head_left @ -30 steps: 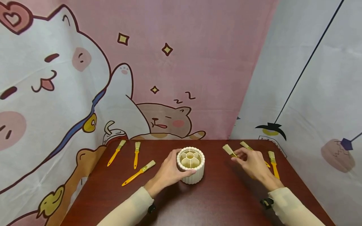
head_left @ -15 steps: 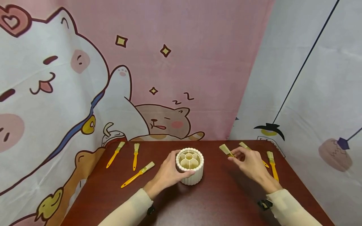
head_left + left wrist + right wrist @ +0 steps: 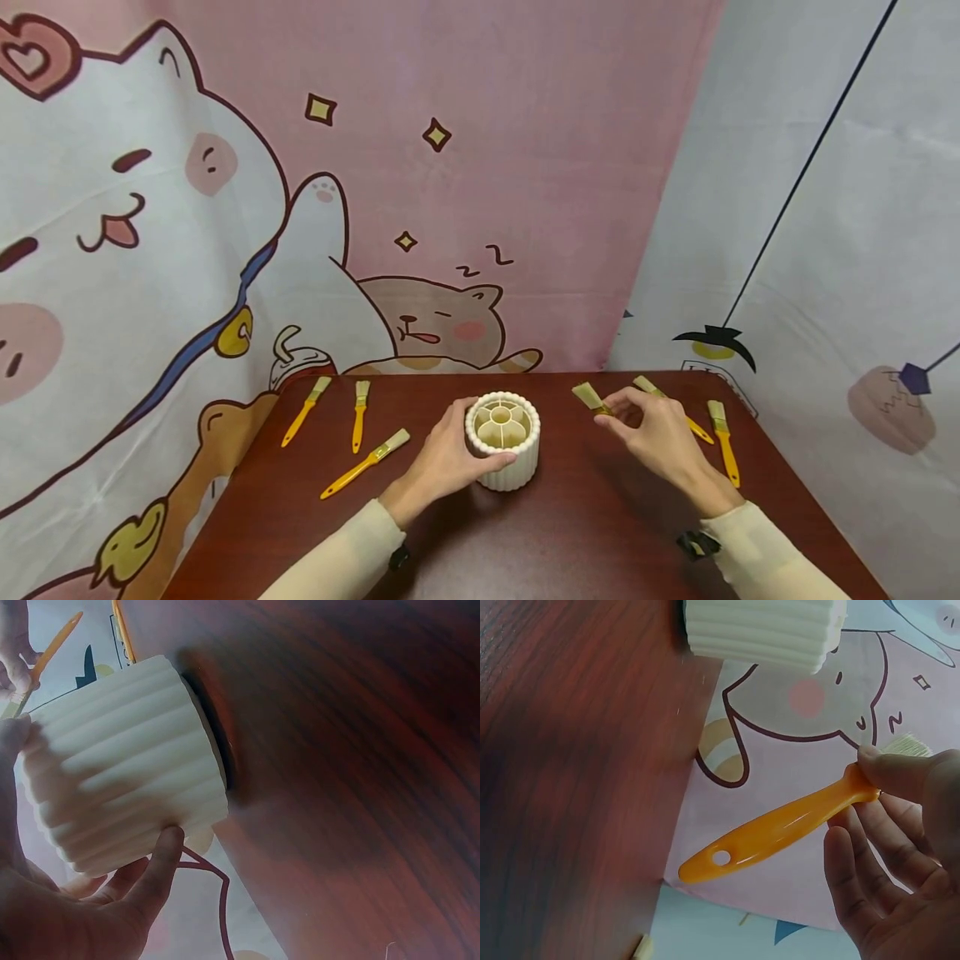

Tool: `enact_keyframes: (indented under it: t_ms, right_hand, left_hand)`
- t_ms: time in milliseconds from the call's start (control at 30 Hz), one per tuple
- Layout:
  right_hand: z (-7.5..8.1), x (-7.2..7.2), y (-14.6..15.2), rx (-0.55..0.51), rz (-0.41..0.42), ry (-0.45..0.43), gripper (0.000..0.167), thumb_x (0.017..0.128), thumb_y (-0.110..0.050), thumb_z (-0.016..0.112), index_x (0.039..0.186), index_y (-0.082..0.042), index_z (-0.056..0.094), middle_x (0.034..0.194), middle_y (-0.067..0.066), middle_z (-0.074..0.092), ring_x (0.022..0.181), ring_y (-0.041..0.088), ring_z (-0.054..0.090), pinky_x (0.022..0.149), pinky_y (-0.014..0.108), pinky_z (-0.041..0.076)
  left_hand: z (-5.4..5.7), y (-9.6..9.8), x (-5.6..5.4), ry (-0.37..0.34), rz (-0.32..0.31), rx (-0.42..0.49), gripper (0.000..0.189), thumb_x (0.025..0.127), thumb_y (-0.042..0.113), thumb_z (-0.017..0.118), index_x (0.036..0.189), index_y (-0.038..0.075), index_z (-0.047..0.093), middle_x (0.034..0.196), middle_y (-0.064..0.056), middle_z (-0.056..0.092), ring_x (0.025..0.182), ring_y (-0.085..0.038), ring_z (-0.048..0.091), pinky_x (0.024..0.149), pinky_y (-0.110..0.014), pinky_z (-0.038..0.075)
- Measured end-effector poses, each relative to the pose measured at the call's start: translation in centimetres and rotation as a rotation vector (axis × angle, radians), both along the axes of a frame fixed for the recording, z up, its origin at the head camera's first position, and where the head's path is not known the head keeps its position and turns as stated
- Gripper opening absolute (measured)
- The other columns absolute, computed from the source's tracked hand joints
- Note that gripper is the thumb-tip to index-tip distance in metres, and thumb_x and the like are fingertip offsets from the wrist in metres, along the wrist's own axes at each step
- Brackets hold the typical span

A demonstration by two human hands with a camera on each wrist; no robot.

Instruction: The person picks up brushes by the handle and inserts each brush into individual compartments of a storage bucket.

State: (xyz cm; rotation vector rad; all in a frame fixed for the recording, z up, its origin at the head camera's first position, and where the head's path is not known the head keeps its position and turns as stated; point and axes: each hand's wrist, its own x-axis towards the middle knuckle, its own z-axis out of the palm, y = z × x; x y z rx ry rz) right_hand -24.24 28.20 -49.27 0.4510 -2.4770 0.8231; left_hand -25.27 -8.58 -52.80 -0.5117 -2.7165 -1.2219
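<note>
A cream ribbed cup-shaped holder (image 3: pixel 517 467) with a beaded rim and petal-like compartments stands upright on the table. My left hand (image 3: pixel 446 454) grips it from the left, thumb across the front; the left wrist view shows the fingers round its ribbed wall (image 3: pixel 127 765). Right of the holder, my right hand (image 3: pixel 656 433) pinches a paintbrush (image 3: pixel 588 396) near its metal collar, bristles pointing up and left. In the right wrist view the brush's orange handle (image 3: pixel 772 832) hangs free, with a hole at its end, and the fingers (image 3: pixel 877 862) partly hide the collar.
Left of the holder lie three more paintbrushes: one at the back left (image 3: pixel 306 411), another beside it (image 3: pixel 361 417), one nearer (image 3: pixel 365 464). Beyond my right hand lie two others, a partly hidden brush (image 3: pixel 649 386) and an outer brush (image 3: pixel 724 442). Cartoon-printed cloth (image 3: pixel 540 208) surrounds the dark red table (image 3: pixel 555 533).
My right hand has shifted slightly left with the paintbrush, nearer the holder. The brush behind it shows more now. My left hand keeps its grip on the holder.
</note>
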Motion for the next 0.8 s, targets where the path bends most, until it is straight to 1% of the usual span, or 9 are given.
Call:
enact_keyframes:
  t_ms: [267,500,667,800]
  right_hand:
    - [0.7,0.3,-0.9,-0.022,0.023,0.021,0.023,0.091,-0.018,0.102,0.106,-0.017,0.085,0.091,-0.007,0.084,0.076,0.001,0.074,0.068,0.023,0.061]
    - [1.2,0.5,-1.5,-0.008,0.02,0.038,0.026,0.089,-0.017,0.104,0.106,-0.018,0.084,0.092,-0.007,0.085,0.076,0.001,0.073,0.069,0.023,0.06]
    - [1.8,0.7,-2.1,-0.014,0.02,0.057,0.025,0.09,-0.02,0.104,0.107,-0.018,0.085,0.097,-0.005,0.087,0.08,0.008,0.075,0.071,0.025,0.06]
    - [2.2,1.0,-2.5,-0.021,0.015,0.066,0.025,0.09,-0.02,0.104,0.107,-0.018,0.086,0.098,-0.005,0.088,0.084,0.014,0.077,0.074,0.029,0.062]
  left_hand:
    - [0.0,0.0,-0.1,-0.007,-0.004,0.007,0.115,0.078,0.073,0.101,0.165,0.015,0.052,0.152,-0.009,0.068,0.137,-0.03,0.072,0.115,-0.054,0.062]
    - [0.0,-0.1,0.0,-0.014,-0.006,0.008,0.116,0.078,0.074,0.101,0.165,0.016,0.052,0.152,-0.008,0.068,0.138,-0.03,0.072,0.115,-0.055,0.062]
    - [0.1,-0.1,-0.1,-0.014,-0.008,0.007,0.116,0.079,0.074,0.1,0.165,0.015,0.051,0.153,-0.009,0.068,0.139,-0.03,0.072,0.115,-0.055,0.063]
    - [0.1,-0.1,-0.1,-0.012,-0.01,0.005,0.115,0.079,0.074,0.1,0.165,0.015,0.051,0.152,-0.009,0.068,0.138,-0.03,0.072,0.115,-0.055,0.063]
